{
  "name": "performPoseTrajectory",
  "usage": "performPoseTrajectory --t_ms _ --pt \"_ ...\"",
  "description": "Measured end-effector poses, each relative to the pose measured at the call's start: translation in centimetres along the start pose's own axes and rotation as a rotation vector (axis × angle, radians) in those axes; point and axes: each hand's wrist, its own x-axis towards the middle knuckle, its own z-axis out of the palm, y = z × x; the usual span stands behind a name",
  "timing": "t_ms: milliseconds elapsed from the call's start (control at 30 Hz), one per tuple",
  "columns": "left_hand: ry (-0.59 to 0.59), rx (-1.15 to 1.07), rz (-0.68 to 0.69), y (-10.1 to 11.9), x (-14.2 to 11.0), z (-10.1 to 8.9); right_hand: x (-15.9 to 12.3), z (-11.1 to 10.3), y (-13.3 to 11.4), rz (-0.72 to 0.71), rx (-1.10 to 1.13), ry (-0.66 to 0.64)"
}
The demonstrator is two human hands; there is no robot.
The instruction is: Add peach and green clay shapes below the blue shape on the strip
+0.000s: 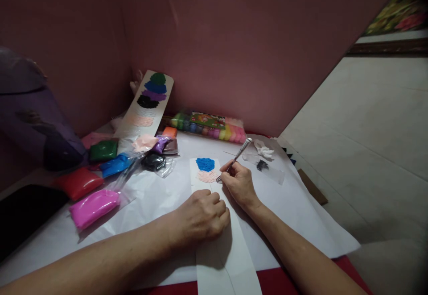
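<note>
My right hand (239, 183) is closed around a thin fork (239, 154) with a striped handle. The fork's tines touch the right edge of a peach clay patch (207, 176) on a long white card strip (234, 246). Just above that patch, and touching it, is a textured blue clay patch (205, 164). My left hand (203, 214) rests on the strip below the patches, its fingers curled into a loose fist; its palm side is hidden.
Clay packets lie left, including pink (95, 208), red (78, 182) and black (154, 162). Behind them leans a finished-looking card (132, 125) with several coloured patches. A multicolour clay pack (209, 127) lies by the pink wall. Clear plastic (272, 173) with a black scrap lies right.
</note>
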Motion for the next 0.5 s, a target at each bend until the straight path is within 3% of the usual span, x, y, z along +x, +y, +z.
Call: performPoseTrajectory --t_ms 333,500 --pt "-0.006 0.016 -0.002 0.0 -0.04 0.14 0.02 0.01 0.34 0.005 0.008 0.095" --pt "0.001 0.011 0.012 -0.05 0.05 0.02 -0.03 -0.06 0.15 -0.011 0.053 0.031"
